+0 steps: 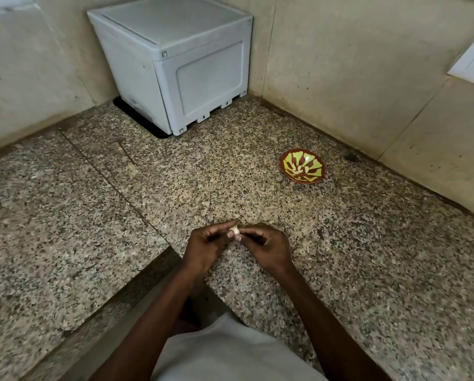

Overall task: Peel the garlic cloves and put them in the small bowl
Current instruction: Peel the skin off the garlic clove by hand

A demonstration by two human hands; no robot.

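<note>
A small pale garlic clove (234,231) is pinched between the fingertips of both hands above the speckled granite counter (120,204). My left hand (207,247) holds it from the left with curled fingers. My right hand (268,248) pinches it from the right with thumb and forefinger. The small bowl (302,166), red-brown with a yellow-green pattern, stands on the counter further back and to the right, well apart from the hands. I cannot tell whether any cloves lie in it.
A white boxy appliance (175,64) fills the back corner against the tiled walls. A dark speck (351,157) lies by the right wall behind the bowl. The counter's inner edge runs diagonally just under my forearms.
</note>
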